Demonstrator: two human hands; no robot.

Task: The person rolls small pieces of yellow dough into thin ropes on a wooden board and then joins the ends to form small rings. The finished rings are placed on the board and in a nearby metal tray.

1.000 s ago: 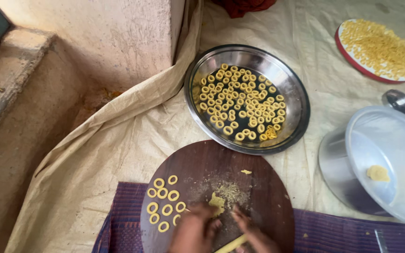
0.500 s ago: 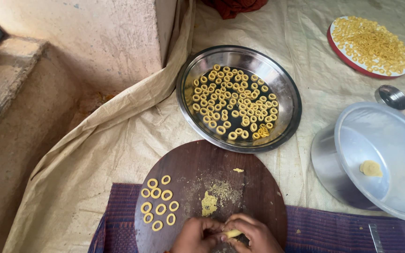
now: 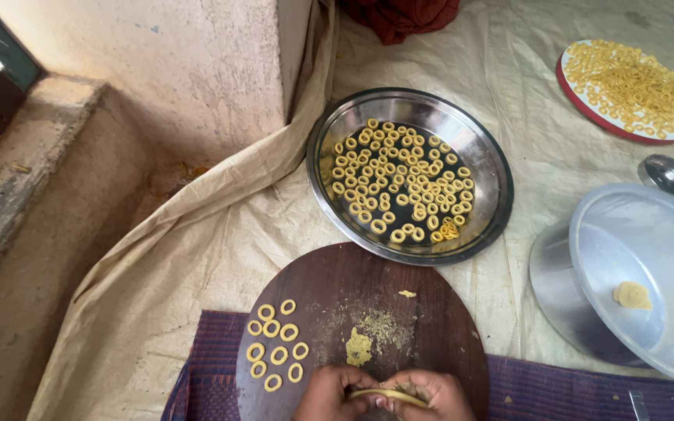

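Newly curved soft dough strip [image 3: 388, 395]

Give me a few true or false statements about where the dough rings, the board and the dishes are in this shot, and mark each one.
1. Both hands press a thin yellow dough strip at the near edge of the round wooden board. True.
2. The small group of dough rings on the board lies to the right of the hands. False: it lies to their left.
3. The steel plate beyond the board holds many rings. True.
4. The red-rimmed plate at far right is bare. False: it is heaped with yellow pieces.
5. A lump of dough lies on the metal lid at right. True.
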